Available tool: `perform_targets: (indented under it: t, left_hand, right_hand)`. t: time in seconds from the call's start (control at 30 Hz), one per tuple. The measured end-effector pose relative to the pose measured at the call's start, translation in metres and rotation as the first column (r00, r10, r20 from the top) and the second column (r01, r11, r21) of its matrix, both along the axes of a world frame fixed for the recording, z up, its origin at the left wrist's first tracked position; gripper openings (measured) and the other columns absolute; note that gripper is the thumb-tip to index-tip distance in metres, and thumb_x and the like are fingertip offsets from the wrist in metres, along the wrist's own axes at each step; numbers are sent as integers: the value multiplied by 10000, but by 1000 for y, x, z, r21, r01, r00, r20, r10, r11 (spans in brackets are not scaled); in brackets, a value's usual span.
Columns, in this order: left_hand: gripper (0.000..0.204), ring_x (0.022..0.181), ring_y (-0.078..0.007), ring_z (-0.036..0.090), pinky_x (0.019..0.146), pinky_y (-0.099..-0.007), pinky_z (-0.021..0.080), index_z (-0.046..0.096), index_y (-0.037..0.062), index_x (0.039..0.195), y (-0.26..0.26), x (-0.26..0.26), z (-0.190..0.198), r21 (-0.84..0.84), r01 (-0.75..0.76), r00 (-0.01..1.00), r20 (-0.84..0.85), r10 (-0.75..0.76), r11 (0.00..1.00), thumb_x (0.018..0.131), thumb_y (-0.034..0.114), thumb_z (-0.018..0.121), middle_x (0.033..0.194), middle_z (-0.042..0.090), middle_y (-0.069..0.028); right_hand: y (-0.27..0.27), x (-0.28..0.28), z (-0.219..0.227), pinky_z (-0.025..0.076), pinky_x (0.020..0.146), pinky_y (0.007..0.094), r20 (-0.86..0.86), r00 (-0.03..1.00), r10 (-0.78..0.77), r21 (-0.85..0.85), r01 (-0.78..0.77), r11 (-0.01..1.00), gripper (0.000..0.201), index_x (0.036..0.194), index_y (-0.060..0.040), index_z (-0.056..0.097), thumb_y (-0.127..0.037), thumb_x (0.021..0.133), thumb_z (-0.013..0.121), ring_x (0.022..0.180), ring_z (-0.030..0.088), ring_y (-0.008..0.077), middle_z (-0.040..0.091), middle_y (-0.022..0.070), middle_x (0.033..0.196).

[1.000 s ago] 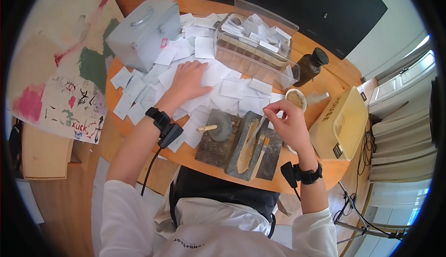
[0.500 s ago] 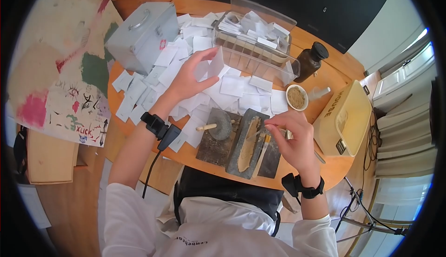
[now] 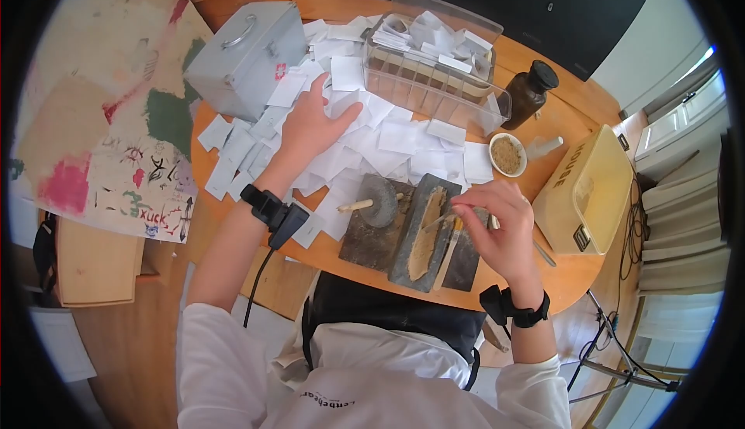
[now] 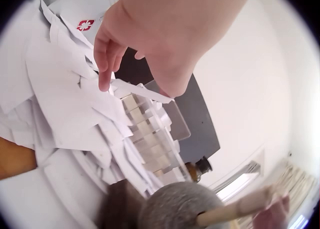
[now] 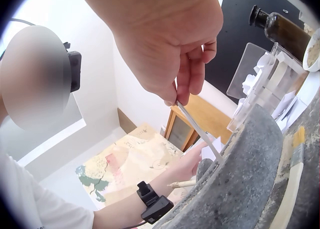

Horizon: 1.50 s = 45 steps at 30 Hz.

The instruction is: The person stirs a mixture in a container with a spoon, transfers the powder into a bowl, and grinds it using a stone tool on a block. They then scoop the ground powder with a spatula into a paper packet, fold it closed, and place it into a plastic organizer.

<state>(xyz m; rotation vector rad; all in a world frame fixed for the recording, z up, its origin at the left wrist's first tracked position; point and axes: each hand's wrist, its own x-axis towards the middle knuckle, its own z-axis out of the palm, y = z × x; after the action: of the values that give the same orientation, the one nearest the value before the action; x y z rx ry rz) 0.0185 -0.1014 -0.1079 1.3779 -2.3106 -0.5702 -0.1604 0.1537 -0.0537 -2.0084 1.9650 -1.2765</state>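
Observation:
My left hand is raised over a heap of white paper sheets. A small paper spans between its thumb and fingers in the left wrist view, seen nearly edge-on. My right hand pinches the end of a slim grey spatula between thumb and fingertips. Its lower end dips into a stone trough with tan powder inside. Along the trough's right side leans a flat brush. To the left, a stone wheel with a wooden handle rests on a dark board.
Behind the heap are a metal case and a clear divided box of papers. On the right stand a brown bottle, a white bowl of powder and a yellow bin. A black screen lines the back.
The left hand went from lying on the papers to lifting one off the heap, then tilted that paper away. The right hand shifted slightly, keeping the spatula's end in the trough.

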Motion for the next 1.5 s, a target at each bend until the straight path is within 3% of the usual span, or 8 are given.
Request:
perform_targets:
  t: [0.13,0.33,0.4,0.6,0.93,1.23,1.3,1.5]
  left_hand:
    - [586,975,-316,641,815,-412,510,444,132,1422,-2,4,-7,-19,-50,989,141,52,999,938,441,560,1129,615,-162]
    - [358,1028,-307,616,855,-423,499,613,168,1259,-19,25,10,-28,288,938,208,-276,957,908,117,561,1222,609,-88]
    - [544,1137,-257,563,939,-379,462,608,202,1268,-35,32,6,-326,674,737,350,-578,663,790,-57,588,1250,596,-51]
    - [768,1283,-263,470,1102,-384,366,577,228,1303,-43,18,4,-253,824,560,508,-655,508,619,-92,714,1380,520,-17]
    - [728,1277,-275,458,1118,-387,363,595,230,1259,-47,6,-8,-138,867,474,524,-708,478,601,-28,773,1340,515,-37]
    - [730,1270,-301,452,1134,-429,334,569,221,1301,-36,11,20,-157,803,572,472,-671,575,620,95,801,1307,504,-67]
    - [699,1267,-302,454,1105,-412,359,565,166,1286,-30,14,22,-121,742,669,215,-712,660,628,115,794,1327,497,-72]
    - [641,1202,-268,519,1044,-367,401,544,58,1260,-5,22,35,-38,655,749,-102,-655,755,667,111,781,1288,542,-78]
  right_hand:
    - [-2,1,-1,402,700,328,4,1000,0,-7,0,1000,125,862,-76,716,-37,752,761,772,608,208,690,32,826]
    - [5,-3,2,405,698,331,-11,1000,-8,8,9,1000,132,865,-77,713,-34,751,762,771,609,211,688,34,824]
    - [6,-3,3,407,700,331,-9,1000,-4,18,4,1000,133,866,-78,711,-34,752,762,772,609,212,687,34,826]
    - [8,0,2,429,735,341,11,1000,14,8,-14,1000,139,872,-81,712,-32,752,761,775,615,221,685,39,822]
    - [6,-10,-3,465,693,309,118,989,-93,28,90,996,125,890,-44,711,4,776,727,714,629,212,682,75,780]
    - [-14,-25,-6,489,665,285,164,970,-182,-47,192,980,89,910,-19,710,-9,822,713,684,622,176,691,90,807]
    - [-16,-27,-9,491,658,282,158,970,-184,-36,192,981,83,913,-16,710,-12,830,711,686,622,171,691,91,811]
    - [-16,-28,-16,492,658,277,185,963,-197,17,198,980,95,930,-13,712,-24,835,715,686,622,160,692,87,813]
